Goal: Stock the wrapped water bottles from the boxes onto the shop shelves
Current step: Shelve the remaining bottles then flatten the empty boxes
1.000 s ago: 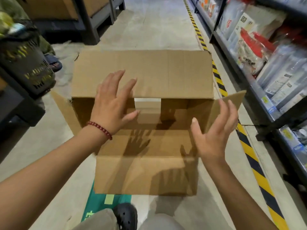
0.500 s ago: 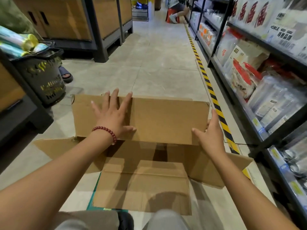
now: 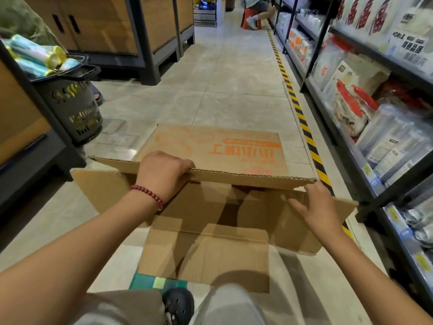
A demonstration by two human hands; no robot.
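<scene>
1. Head view, the only one. The cardboard box point(image 3: 210, 207) sits at the centre, its flaps spread open. What shows of its inside is bare cardboard; no wrapped water bottles can be seen in it, though the far corner under the flap is hidden.

2. The left hand point(image 3: 164, 174) has its fingers curled over the corrugated edge of the far flap point(image 3: 210, 151), grasping it. The right hand point(image 3: 314, 207) lies at 3 o'clock against the inside of the right side flap, fingers fairly straight; it touches the card but clamps nothing that I can see.

3. Progress, as a judgement: this box looks emptied, so its share of the stocking seems done. The hands are handling the carton itself, probably to fold or clear it. Whether other boxes remain is not shown.

4. The shop shelves point(image 3: 375, 127) run along 1 to 4 o'clock, filled with clear-wrapped packs. I cannot pick out the task's bottles among them.

5. Writing: orange print on the far flap, upside down and unreadable. A shelf label at 1 o'clock reads "NOBLE" point(image 3: 398, 36), with large red characters beside it.

6. A dark basket point(image 3: 75, 109) stands at 10 o'clock.
</scene>
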